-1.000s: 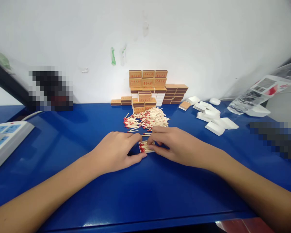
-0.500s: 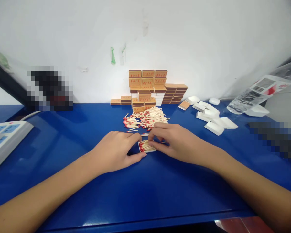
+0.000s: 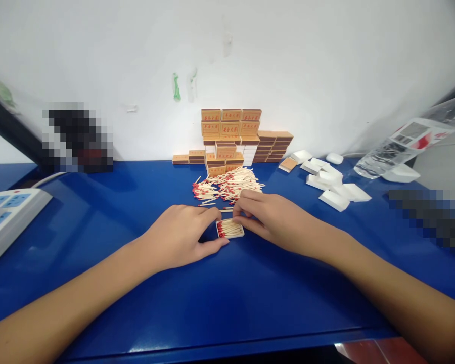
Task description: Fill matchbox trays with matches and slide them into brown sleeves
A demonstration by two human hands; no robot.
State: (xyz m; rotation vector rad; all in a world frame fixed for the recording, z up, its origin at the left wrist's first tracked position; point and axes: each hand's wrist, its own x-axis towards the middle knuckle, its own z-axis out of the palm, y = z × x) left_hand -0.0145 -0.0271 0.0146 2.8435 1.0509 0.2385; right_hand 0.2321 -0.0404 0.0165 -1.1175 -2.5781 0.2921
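A small white matchbox tray point(image 3: 238, 235) rests on the blue table, filled with red-headed matches point(image 3: 229, 229) lying side by side, heads to the left. My left hand point(image 3: 185, 235) grips the tray's left end, thumb on the near side and forefinger on the far side. At the tray's far right corner is my right hand point(image 3: 263, 215), thumb and fingertips pinched together just above the match ends; whatever may be between them is hidden. Behind the hands lies a heap of loose matches point(image 3: 238, 183), with a few strays in front of it.
Stacked brown matchboxes point(image 3: 230, 129) stand against the white wall. Several white trays point(image 3: 333, 200) lie to the right, near a tilted clear plastic bottle point(image 3: 379, 156). A white power strip point(image 3: 18, 222) sits at the left. The table's front edge point(image 3: 227, 349) runs across the bottom.
My right hand's fingertips have lifted slightly off the matches toward the tray's far right corner, uncovering more of the matches and rim. My left hand stays put on the tray.
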